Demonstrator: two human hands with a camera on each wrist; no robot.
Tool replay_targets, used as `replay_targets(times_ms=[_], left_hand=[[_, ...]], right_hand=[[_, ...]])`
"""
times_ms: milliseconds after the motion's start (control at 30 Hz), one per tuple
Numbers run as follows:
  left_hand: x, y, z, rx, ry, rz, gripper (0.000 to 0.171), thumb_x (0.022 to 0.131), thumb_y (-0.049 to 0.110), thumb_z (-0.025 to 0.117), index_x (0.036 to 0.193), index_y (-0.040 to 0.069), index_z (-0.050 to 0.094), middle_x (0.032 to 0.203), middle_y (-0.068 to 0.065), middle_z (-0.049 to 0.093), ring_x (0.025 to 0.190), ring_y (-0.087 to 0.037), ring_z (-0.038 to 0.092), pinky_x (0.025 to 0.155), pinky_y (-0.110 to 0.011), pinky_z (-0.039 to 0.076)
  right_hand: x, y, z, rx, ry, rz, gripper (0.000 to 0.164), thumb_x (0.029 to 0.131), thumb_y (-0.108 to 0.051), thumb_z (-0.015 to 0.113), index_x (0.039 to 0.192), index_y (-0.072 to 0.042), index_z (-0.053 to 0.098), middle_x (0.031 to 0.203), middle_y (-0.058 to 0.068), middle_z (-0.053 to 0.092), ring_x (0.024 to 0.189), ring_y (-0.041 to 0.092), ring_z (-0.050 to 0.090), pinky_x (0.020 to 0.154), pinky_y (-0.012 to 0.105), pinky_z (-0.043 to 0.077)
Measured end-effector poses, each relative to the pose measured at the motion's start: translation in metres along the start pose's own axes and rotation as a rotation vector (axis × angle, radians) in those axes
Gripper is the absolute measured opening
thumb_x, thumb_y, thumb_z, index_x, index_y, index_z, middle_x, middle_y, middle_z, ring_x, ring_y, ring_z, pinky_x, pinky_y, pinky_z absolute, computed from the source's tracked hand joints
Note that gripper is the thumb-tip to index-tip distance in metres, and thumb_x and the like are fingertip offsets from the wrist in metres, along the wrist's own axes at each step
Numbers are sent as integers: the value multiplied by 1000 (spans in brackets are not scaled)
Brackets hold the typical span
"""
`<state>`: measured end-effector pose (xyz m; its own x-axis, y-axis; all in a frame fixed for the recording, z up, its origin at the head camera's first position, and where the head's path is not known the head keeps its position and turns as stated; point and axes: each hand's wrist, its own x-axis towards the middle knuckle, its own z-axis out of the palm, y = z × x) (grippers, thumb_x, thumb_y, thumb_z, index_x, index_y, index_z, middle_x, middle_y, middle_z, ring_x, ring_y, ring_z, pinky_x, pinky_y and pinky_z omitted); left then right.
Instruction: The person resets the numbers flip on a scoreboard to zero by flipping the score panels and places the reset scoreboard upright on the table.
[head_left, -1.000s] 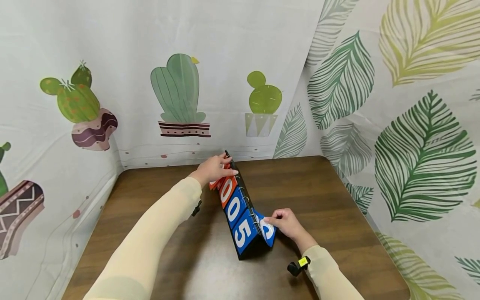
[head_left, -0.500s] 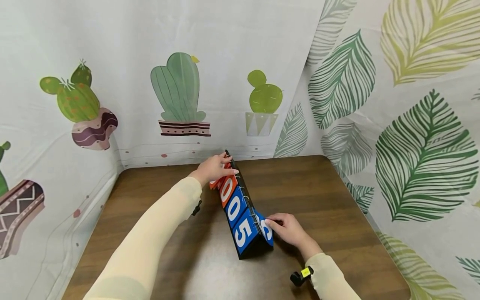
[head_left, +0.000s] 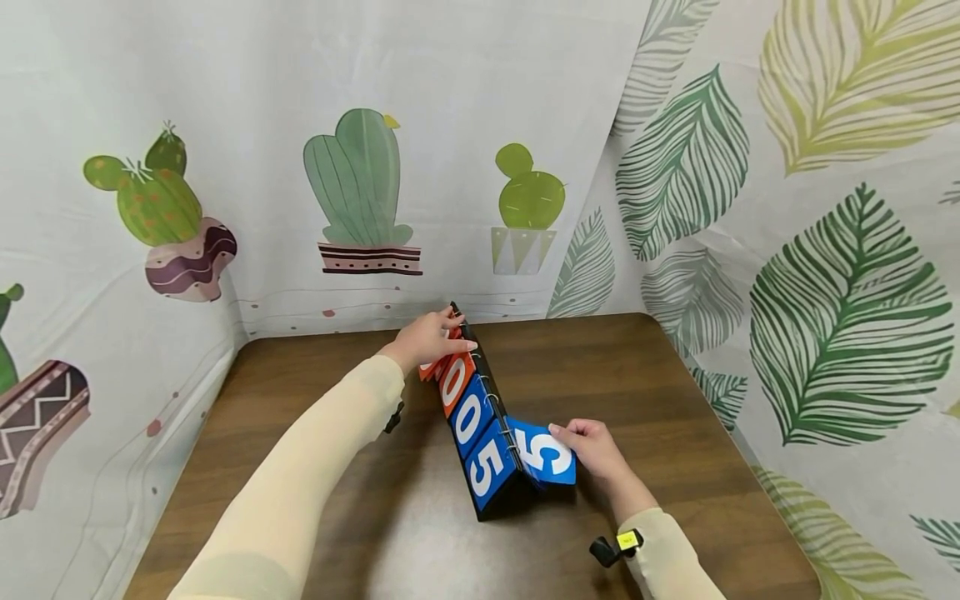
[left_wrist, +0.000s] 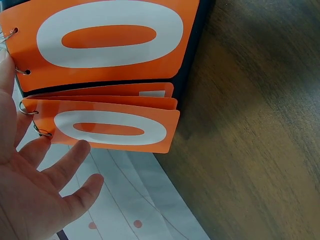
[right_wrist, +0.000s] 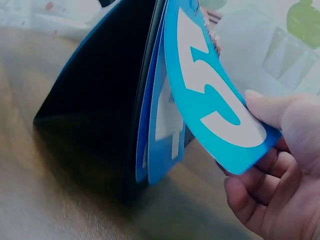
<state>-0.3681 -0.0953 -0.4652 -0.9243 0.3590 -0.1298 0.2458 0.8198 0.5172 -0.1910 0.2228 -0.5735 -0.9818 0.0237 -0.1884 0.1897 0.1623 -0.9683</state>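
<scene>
A tabletop flip scoreboard (head_left: 467, 419) stands tent-like on the wooden table, its number cards hung on metal rings along the top ridge. On its left face, orange cards sit at the far end and blue ones nearer, the closest reading 5. My left hand (head_left: 423, 340) grips the far end of the ridge, its other fingers spread beside a loose orange 0 card (left_wrist: 110, 125). Thumb and fingers of my right hand (head_left: 596, 448) pinch a blue card (right_wrist: 225, 120) marked 5, bent outward from the right face. Other blue cards (right_wrist: 167, 130) hang behind it.
The brown table (head_left: 600, 367) reaches back to a white cloth (head_left: 450, 100) printed with cacti, with a leaf-printed cloth (head_left: 690, 292) on the right. A black strap device (head_left: 617, 547) with a yellow label sits at my right wrist.
My right hand first moved in toward the scoreboard, then drew back out to the right, lifting the blue 5 card away from the face. The left hand has stayed put.
</scene>
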Motion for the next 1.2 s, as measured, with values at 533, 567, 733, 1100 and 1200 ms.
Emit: replay_targets(times_ms=[533, 567, 733, 1100, 1200], left_hand=[[0, 1, 0, -4, -1, -2, 85, 86, 71, 68, 157, 32, 43, 174, -6, 21, 159, -39, 24, 121, -66, 30], [0, 1, 0, -6, 0, -4, 85, 86, 71, 68, 157, 32, 43, 174, -6, 22, 158, -39, 24, 121, -66, 31], [0, 0, -1, -8, -1, -1, 86, 85, 72, 68, 157, 32, 43, 174, -6, 21, 158, -39, 24, 121, -67, 31], [-1, -1, 1, -16, -12, 1, 87, 85, 73, 67, 157, 32, 42, 174, -4, 20, 159, -36, 23, 122, -61, 33], [-1, 0, 1, -17, -7, -4, 87, 85, 74, 67, 157, 33, 42, 174, -4, 20, 159, -37, 23, 121, -63, 33]], right_hand=[[-35, -38, -15, 574, 8, 205, 17, 104, -28, 62, 107, -12, 70, 91, 0, 77, 77, 15, 75, 74, 29, 64], [-36, -38, -14, 583, 14, 202, 17, 104, -26, 62, 103, -12, 71, 88, 0, 76, 75, 14, 74, 73, 29, 64], [-36, -40, -7, 578, 98, 170, 29, 102, -22, 65, 75, -14, 70, 69, -1, 67, 62, 12, 65, 59, 22, 55], [-44, -53, 0, 752, 96, 207, 13, 105, -20, 59, 102, -11, 68, 86, 2, 74, 75, 14, 73, 69, 28, 62], [-53, -62, 2, 860, 61, 196, 20, 108, -17, 51, 126, -10, 55, 102, 2, 74, 91, 16, 75, 82, 34, 64]])
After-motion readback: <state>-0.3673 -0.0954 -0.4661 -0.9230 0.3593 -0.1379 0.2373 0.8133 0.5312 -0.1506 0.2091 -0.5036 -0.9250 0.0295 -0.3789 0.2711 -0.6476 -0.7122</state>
